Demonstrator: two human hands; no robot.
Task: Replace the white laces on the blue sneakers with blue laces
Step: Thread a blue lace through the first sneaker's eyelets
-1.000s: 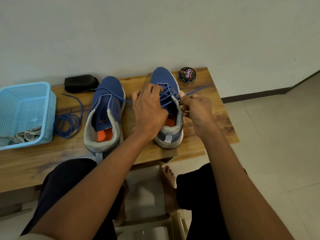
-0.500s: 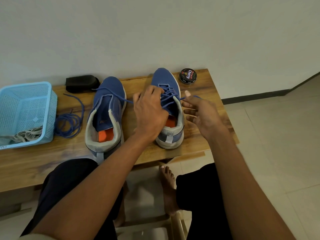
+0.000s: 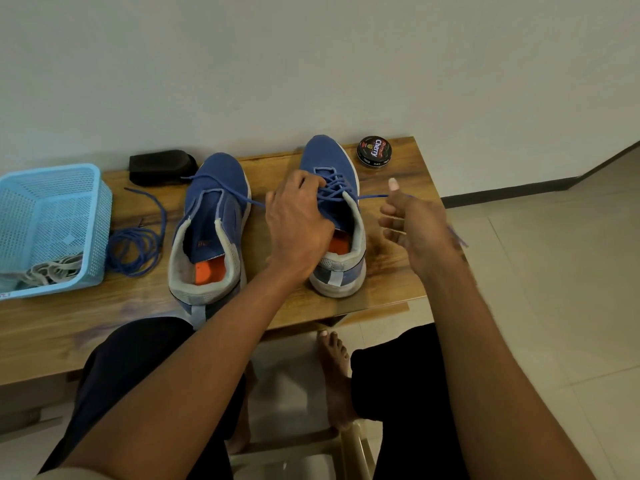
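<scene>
A: In the head view, where does the work stand?

B: The right-hand sneaker point(image 3: 330, 216) is the landmark. It sits on the wooden surface point(image 3: 398, 271), toe to the wall, with the blue lace point(image 3: 332, 190) crossed through its upper eyelets. The left hand point(image 3: 298, 226) lies over its tongue, fingers point(image 3: 304, 183) curled down onto the crossings, pinning them. One lace end runs left from under that hand, across the other sneaker point(image 3: 207, 233).

A: And the right hand point(image 3: 415, 226)?

B: Just right of that sneaker, thumb up, fingers loosely spread. The other lace end runs from the eyelets to it and looks caught at the thumb; a blurred tail shows past the wrist. I cannot tell how firmly it grips.

A: How will the lace handle?

B: I judge it light, limp and thin, so it slackens unless pulled taut. Best taken near the tip, where it should be stiff enough to feed an eyelet.

A: The rest?

B: Left of the landmark sneaker, beyond its pair, a spare blue lace point(image 3: 135, 244) lies coiled, then a blue basket point(image 3: 100, 209) holding the white laces point(image 3: 52, 271). A polish tin point(image 3: 374, 151) stands just beyond the toe.
</scene>
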